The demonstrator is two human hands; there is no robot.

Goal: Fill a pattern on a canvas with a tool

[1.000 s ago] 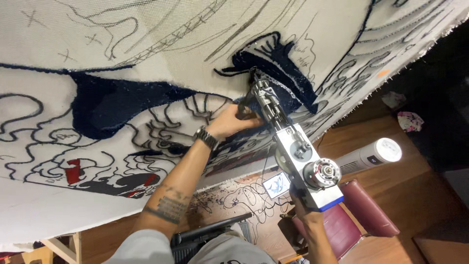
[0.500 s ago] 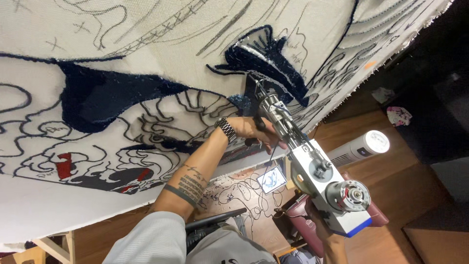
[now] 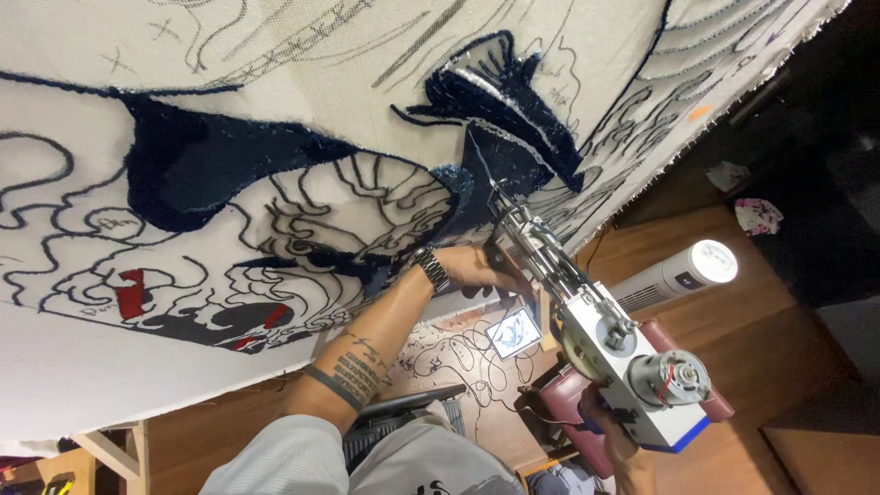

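Observation:
A large white cloth (image 3: 302,82) stretched on a frame carries black outline drawings, dark navy tufted patches (image 3: 197,165) and small red patches. I hold a white and blue tufting gun (image 3: 605,339) with its needle tip pressed against the cloth at a navy patch (image 3: 500,128). My left hand (image 3: 477,270), with a wristwatch and tattooed forearm, grips the gun's front handle. My right hand (image 3: 623,445) grips the rear handle under the motor, mostly hidden by the gun.
A white cylindrical tower fan (image 3: 678,275) stands on the wooden floor (image 3: 779,348). A maroon cushioned stool (image 3: 568,403) and a phone with a lit screen (image 3: 513,332) sit below, beside a drawn sheet (image 3: 449,353). Wooden frame legs (image 3: 119,449) show lower left.
The gun and both hands have slid down the cloth, away from the upper navy patch, and the view has shifted with them.

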